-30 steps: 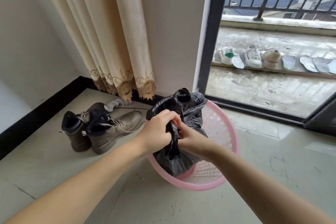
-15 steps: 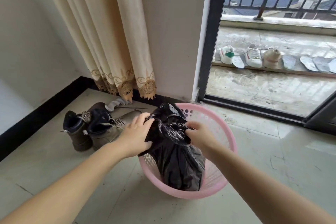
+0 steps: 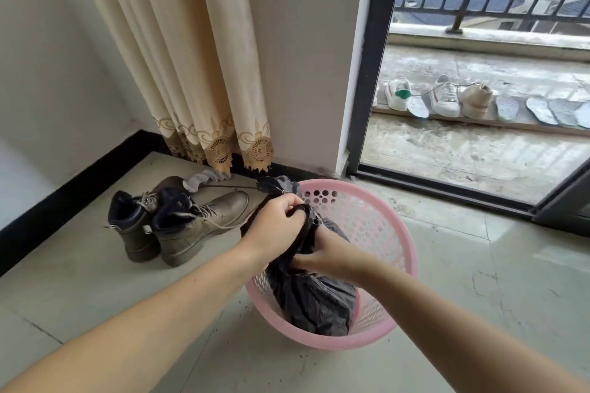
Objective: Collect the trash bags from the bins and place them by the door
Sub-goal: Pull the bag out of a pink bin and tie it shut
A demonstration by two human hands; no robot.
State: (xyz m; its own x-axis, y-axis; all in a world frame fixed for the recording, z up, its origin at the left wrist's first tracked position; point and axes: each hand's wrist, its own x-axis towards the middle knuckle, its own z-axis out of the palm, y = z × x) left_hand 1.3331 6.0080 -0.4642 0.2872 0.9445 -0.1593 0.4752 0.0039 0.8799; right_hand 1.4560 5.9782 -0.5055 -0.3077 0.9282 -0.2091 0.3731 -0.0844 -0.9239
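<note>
Now my left hand (image 3: pixel 274 225), centre frame, has shifted from the bag's side to clench the twisted neck of the black trash bag (image 3: pixel 314 300); my right hand (image 3: pixel 322 260) pinches just below. Knot nearly cinched; bag sits in the pink bin (image 3: pixel 396 233), lift pending.

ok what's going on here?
A person is tying off a black trash bag that sits in a pink bin on the floor. The left hand grips the twisted top and the right hand pinches the neck below. The bag is not lifted out yet. Boots stand beside the bin.
</note>
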